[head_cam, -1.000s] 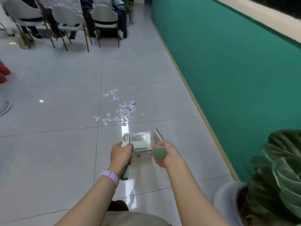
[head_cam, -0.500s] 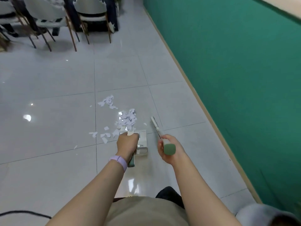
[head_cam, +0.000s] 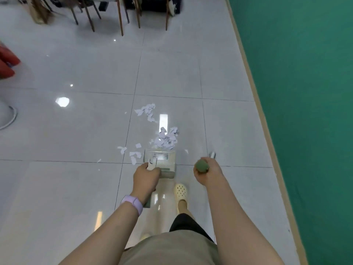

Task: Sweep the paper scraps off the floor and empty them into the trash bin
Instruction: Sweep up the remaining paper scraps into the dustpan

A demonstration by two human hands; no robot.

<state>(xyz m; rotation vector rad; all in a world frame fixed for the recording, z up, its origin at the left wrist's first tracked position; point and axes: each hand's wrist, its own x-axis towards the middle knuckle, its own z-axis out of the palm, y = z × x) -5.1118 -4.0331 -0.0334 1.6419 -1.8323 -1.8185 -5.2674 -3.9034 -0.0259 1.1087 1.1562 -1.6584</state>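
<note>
Glossy grey tiled floor (head_cam: 76,178), green wall (head_cam: 305,92) right, chair legs (head_cam: 120,16) beyond.

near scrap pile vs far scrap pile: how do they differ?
The near pile is bigger and denser, lying right at the dustpan mouth. The far pile is smaller and looser, lying a gap beyond. Both are white torn paper on the same floor tile.

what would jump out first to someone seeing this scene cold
White paper scraps lie scattered on the glossy pale tile floor, mid-frame. Just below them, the left hand holds a dustpan, and the right hand grips a green-capped broom handle. A green wall fills the right side.
</note>
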